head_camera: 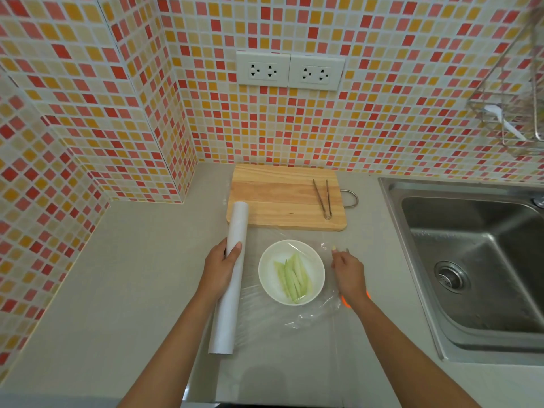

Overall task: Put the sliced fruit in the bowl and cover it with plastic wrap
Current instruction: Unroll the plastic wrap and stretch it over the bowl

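the left hand grips the wrap roll. the right hand pinches the clear wrap on the right. between them sits the bowl with fruit slices. pulling too hard could tip the bowl or bunch the wrap.

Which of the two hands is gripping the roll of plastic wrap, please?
The left hand grips the roll; the right hand only pinches the loose film beside the bowl.
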The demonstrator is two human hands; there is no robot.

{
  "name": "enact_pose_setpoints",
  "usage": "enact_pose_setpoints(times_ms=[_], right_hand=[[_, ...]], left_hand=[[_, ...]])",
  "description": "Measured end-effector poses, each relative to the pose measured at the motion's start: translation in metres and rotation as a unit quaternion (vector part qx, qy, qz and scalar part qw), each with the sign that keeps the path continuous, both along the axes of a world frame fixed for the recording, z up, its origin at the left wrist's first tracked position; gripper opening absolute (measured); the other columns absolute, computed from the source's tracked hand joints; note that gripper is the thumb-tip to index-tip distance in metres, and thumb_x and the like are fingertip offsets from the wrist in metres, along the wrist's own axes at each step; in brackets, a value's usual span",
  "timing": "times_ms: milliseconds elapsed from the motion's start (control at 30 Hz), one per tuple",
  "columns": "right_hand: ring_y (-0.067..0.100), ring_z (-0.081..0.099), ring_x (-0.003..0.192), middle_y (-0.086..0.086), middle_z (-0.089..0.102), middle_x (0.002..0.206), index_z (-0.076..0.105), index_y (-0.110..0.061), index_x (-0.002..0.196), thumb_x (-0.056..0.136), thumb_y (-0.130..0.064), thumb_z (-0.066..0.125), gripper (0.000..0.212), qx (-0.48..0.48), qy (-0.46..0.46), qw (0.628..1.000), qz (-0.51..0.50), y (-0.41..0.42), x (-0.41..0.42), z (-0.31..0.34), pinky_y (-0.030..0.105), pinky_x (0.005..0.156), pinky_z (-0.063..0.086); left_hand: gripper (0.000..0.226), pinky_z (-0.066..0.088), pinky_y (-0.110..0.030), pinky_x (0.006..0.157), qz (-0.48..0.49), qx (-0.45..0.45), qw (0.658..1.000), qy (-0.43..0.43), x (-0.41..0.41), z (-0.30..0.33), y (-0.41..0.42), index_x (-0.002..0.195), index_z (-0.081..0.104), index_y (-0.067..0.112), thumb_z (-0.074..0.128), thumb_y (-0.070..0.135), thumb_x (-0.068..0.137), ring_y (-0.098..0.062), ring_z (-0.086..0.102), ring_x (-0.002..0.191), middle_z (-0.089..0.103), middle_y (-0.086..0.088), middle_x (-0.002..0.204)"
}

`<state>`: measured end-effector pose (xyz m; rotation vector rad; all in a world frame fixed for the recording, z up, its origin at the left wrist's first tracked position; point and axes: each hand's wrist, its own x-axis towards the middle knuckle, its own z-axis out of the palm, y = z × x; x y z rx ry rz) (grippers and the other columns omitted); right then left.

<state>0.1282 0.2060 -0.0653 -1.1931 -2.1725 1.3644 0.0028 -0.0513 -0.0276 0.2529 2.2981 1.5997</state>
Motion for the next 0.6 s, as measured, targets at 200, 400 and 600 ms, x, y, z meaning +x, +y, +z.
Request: enact_pose_setpoints(times_ms=[200,400,600], right_hand=[[0.025,0.049,0.058,-0.002,0.049,0.057,0.046,-0.013,0.067,0.093,-0.037,0.053,0.036,0.126,-0.167,0.978,0.011,-0.0022,-0.0024,0.0072,0.029,0.05,0.031],[0.027,0.052,0.066,0.002,0.057,0.07,0.05,-0.015,0.078,0.092,-0.041,0.05,0.03,0.144,-0.204,0.968,-0.03,0.0013,-0.0022,0.0099,0.031,0.061,0.04],[0.032,0.062,0.079,0.009,0.067,0.086,0.058,-0.011,0.094,0.093,-0.032,0.049,0.023,0.141,-0.214,0.966,-0.031,0.0039,-0.0005,0.0098,0.032,0.065,0.042]], left_hand=[[0.019,0.045,-0.018,0.069,0.003,0.004,1.0,0.0,-0.0009,-0.002,0.0023,0.099,0.063,0.021,0.051,0.036,0.098,-0.001,0.06,0.081,0.067,0.006,0.092],[0.015,0.042,-0.017,0.067,0.003,0.011,1.0,-0.001,-0.0007,-0.001,0.0031,0.098,0.063,0.027,0.051,0.037,0.098,0.003,0.06,0.08,0.067,0.01,0.09],[0.013,0.043,-0.017,0.068,0.001,0.005,1.0,0.007,-0.0016,0.0017,0.0044,0.099,0.061,0.029,0.051,0.038,0.098,0.002,0.061,0.084,0.066,0.013,0.092]])
